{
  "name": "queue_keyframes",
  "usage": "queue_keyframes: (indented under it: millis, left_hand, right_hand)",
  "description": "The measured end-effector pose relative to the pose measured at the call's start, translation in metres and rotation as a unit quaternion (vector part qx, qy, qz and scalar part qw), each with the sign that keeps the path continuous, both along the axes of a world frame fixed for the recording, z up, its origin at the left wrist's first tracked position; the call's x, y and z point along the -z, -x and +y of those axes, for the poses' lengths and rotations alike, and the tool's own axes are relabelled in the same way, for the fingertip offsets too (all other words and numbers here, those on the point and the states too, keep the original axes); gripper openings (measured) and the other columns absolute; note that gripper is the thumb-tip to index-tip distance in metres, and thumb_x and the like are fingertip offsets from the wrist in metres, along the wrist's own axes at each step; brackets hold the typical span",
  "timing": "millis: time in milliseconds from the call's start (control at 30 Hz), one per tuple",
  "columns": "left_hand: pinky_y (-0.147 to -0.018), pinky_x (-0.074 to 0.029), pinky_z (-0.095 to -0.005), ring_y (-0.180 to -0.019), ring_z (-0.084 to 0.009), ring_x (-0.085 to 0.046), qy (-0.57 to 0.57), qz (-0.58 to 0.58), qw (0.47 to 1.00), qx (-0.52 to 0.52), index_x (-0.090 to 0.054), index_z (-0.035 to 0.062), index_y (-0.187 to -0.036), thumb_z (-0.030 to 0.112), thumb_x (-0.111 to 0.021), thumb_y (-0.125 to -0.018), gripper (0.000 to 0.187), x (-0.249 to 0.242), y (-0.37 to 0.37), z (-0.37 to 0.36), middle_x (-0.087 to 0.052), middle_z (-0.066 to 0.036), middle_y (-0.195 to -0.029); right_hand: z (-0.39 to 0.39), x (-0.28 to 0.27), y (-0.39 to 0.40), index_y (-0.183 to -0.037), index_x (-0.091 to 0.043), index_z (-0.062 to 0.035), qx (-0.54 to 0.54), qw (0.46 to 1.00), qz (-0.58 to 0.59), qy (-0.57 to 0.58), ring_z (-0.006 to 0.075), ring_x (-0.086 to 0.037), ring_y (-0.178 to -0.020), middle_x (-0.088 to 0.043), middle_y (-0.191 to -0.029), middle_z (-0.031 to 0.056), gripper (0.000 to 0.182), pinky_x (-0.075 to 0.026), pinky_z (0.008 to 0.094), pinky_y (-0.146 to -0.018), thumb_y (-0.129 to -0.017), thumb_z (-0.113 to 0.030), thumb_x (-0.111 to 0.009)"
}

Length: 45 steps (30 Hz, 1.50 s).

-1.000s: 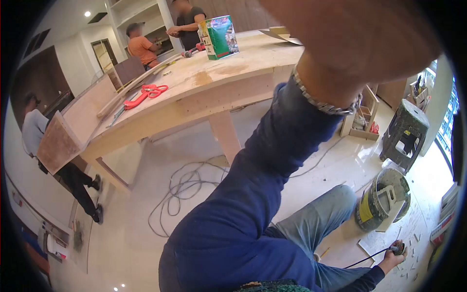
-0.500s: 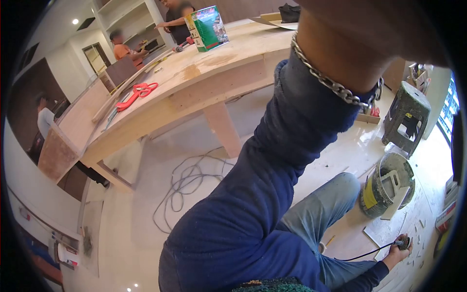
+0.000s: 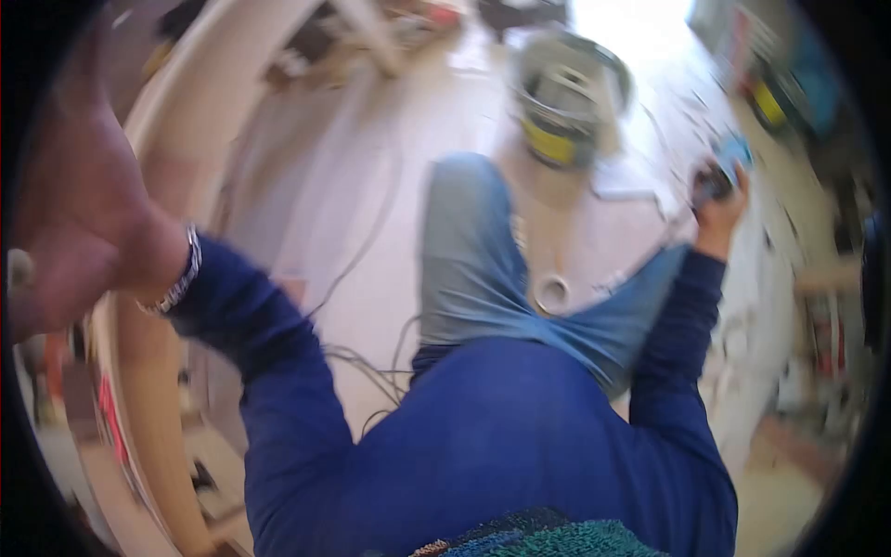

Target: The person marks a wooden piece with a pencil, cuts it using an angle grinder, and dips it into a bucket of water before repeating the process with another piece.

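Observation:
My left hand (image 3: 79,223) is raised close to the camera at the left edge, with a chain bracelet (image 3: 181,278) at its wrist. Blur and the frame edge hide its fingers, so whether it grips anything I cannot tell. Low on the right, my right hand (image 3: 724,209) is wrapped round a dark corded tool (image 3: 712,184) with a light-blue part (image 3: 733,148) showing beyond it. Beneath the tool lies floor strewn with pale scraps, beside a pale flat board (image 3: 626,176).
A dirty bucket (image 3: 554,144) with a yellow label stands past my knees, a pale handled piece (image 3: 566,88) inside. A roll of tape (image 3: 551,293) lies between my legs. Cable (image 3: 362,251) crosses the floor. The wooden table (image 3: 153,390) runs down my left side.
The view has swung right and downward, bringing the bucket and right hand higher in view. My left arm now shows at the left edge. The right hand still holds the tool.

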<state>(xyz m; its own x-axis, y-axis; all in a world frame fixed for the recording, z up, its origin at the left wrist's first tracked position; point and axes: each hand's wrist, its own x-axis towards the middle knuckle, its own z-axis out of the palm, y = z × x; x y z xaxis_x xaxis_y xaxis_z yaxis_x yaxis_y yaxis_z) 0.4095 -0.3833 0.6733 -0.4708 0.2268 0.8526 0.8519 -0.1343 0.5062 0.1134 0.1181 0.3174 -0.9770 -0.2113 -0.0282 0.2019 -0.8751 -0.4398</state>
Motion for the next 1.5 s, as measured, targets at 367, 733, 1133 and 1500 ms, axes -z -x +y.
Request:
queue_keyframes:
  millis: [367, 733, 1133, 1500]
  left_hand:
    - [-0.117, -0.028, -0.0464, -0.144, -0.0422, -0.030, 0.239, -0.323, 0.771, -0.494, -0.040, 0.0017, -0.149, 0.032, -0.069, -0.090, 0.072, 0.343, 0.053, 0.085, -0.030, -0.029, -0.156]
    - [-0.108, -0.042, -0.0413, -0.130, -0.0366, -0.052, 0.305, -0.100, 0.931, -0.173, -0.048, -0.0023, -0.141, 0.032, -0.077, -0.085, 0.072, 0.303, 0.203, 0.225, -0.054, -0.025, -0.138]
    - [-0.090, -0.053, -0.0363, -0.104, -0.0302, -0.068, 0.274, -0.171, 0.927, -0.190, -0.051, -0.0060, -0.137, 0.018, -0.082, -0.078, 0.071, 0.340, 0.233, 0.240, -0.066, -0.024, -0.119]
    - [-0.114, -0.036, -0.0379, -0.139, -0.0347, -0.043, 0.420, -0.210, 0.850, -0.239, -0.038, -0.0086, -0.145, 0.037, -0.088, -0.069, 0.103, 0.360, 0.332, 0.162, -0.043, -0.029, -0.147]
  right_hand:
    - [0.024, -0.055, -0.074, -0.101, -0.057, 0.0061, 0.244, 0.888, 0.021, -0.389, 0.0287, -0.070, -0.071, -0.065, -0.089, 0.0168, 0.027, -0.061, 0.0410, -0.065, -0.082, -0.011, -0.066]
    - [-0.066, -0.037, -0.063, -0.108, -0.056, 0.0020, 0.055, 0.965, -0.032, -0.255, 0.0226, -0.068, -0.071, -0.065, -0.089, 0.0124, 0.031, -0.061, 0.0374, -0.066, -0.084, -0.015, -0.067]
    - [-0.106, -0.028, -0.036, -0.102, -0.055, 0.0011, -0.004, 0.981, -0.043, -0.191, 0.0167, -0.064, -0.069, -0.063, -0.086, 0.0081, 0.030, -0.054, 0.0297, -0.063, -0.076, -0.005, -0.068]
    - [-0.118, -0.024, -0.025, -0.119, -0.051, 0.0064, 0.125, 0.829, -0.027, -0.544, 0.0249, -0.067, -0.082, -0.066, -0.097, 0.0156, 0.066, -0.056, 0.0347, -0.074, -0.063, -0.020, -0.076]
